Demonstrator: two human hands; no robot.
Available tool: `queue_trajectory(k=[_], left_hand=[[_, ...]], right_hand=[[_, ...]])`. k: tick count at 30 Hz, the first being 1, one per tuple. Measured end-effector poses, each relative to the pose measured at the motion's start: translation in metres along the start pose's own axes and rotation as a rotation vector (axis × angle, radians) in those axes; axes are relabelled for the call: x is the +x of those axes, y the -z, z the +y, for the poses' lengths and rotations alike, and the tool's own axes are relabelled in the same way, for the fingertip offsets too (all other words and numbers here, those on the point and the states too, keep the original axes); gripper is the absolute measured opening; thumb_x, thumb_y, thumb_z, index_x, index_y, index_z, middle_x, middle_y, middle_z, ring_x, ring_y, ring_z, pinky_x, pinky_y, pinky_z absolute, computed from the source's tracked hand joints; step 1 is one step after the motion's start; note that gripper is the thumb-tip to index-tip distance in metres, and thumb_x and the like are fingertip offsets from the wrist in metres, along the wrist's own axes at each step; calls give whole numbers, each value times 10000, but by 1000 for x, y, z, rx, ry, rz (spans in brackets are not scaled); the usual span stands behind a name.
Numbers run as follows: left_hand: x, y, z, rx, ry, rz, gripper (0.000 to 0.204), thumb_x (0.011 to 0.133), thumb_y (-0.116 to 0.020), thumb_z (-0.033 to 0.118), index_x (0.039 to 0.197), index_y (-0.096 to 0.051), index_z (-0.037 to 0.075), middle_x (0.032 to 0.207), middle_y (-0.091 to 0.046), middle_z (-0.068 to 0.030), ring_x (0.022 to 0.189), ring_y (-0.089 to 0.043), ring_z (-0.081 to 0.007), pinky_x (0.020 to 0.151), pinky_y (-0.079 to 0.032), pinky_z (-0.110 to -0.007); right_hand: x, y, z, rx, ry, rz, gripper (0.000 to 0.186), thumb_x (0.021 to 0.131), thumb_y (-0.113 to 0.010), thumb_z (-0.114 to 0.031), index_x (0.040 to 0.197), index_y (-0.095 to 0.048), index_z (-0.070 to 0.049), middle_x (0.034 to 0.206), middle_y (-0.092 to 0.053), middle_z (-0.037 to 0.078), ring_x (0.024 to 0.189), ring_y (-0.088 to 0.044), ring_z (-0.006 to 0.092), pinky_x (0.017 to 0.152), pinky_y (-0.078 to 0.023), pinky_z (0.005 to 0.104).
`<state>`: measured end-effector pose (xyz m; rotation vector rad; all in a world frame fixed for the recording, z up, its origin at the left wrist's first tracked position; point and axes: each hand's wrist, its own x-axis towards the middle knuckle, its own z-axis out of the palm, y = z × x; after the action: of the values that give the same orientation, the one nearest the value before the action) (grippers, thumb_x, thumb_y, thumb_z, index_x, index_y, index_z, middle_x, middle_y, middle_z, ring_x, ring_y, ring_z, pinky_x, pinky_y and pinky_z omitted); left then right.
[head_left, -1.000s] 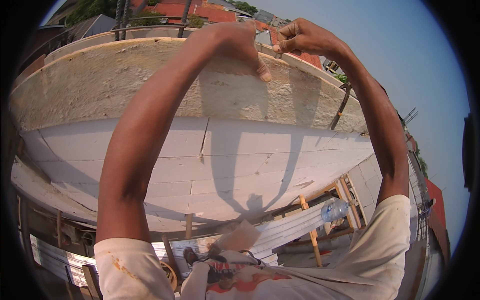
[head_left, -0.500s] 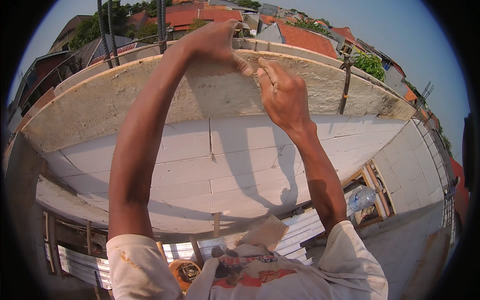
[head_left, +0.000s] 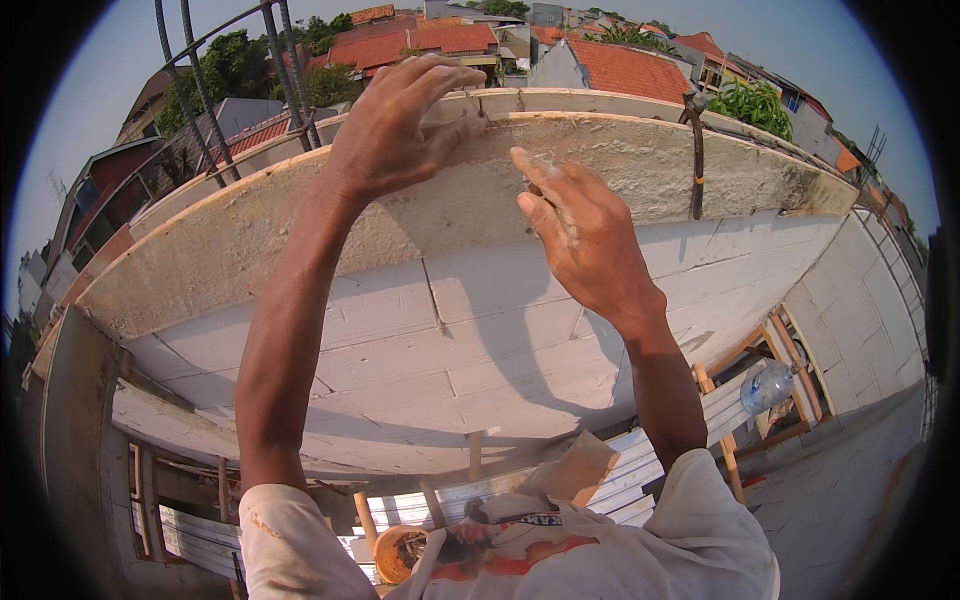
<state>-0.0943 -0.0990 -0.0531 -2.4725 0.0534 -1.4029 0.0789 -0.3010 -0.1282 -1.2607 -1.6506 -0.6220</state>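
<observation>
My left hand reaches up to the top edge of a rough, mortar-stained formwork board. Its fingers stretch over that edge, the thumb apart, and I see nothing in it. In front of the board's face is my right hand, fingers extended and thumb separated, with pale grey dust or mortar on them. Whether its fingertips touch the board I cannot tell. Beneath the board runs a wall of white blocks, where the shadows of my arms fall.
A bent steel bar hooks over the board at right. Upright rebars rise at far left. Lower down are an orange bucket, a clear plastic bottle, wooden frames and corrugated sheets. Tiled roofs lie beyond.
My hands have drawn apart. The right hand's bunched fingers have loosened and spread from the thumb, and it sits slightly lower and further right. The whole view has shifted a little.
</observation>
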Motion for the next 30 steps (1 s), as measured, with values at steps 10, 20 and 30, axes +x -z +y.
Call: queue_trajectory(k=[10, 20, 30], left_hand=[[-78, -59, 151, -958, 904, 246, 435, 1023, -794, 269, 1361, -699, 13, 1244, -749, -160, 1194, -721, -241, 994, -607, -412], [-154, -71, 213, -1137, 1099, -215, 496, 1034, -777, 297, 1399, -652, -16, 1266, -741, -151, 1134, -719, -197, 1004, -589, -376], [-305, -71, 264, -1031, 1560, -325, 396, 1036, -768, 192, 1343, -676, -40, 1169, -770, -112, 1054, -727, -169, 951, -583, -333]], right_hand=[[-60, 101, 205, -791, -262, 337, 505, 1066, -727, -346, 1431, -626, -12, 1058, -722, 131, 999, -699, 303, 904, -543, 473], [-55, 97, 251, -453, -470, 162, 387, 1155, -567, -397, 1130, -628, -16, 883, -650, 195, 815, -658, 358, 766, -506, 474], [-34, 94, 270, -477, -379, 421, 459, 1179, -483, -440, 1244, -621, -7, 983, -674, 205, 927, -704, 353, 843, -530, 480]])
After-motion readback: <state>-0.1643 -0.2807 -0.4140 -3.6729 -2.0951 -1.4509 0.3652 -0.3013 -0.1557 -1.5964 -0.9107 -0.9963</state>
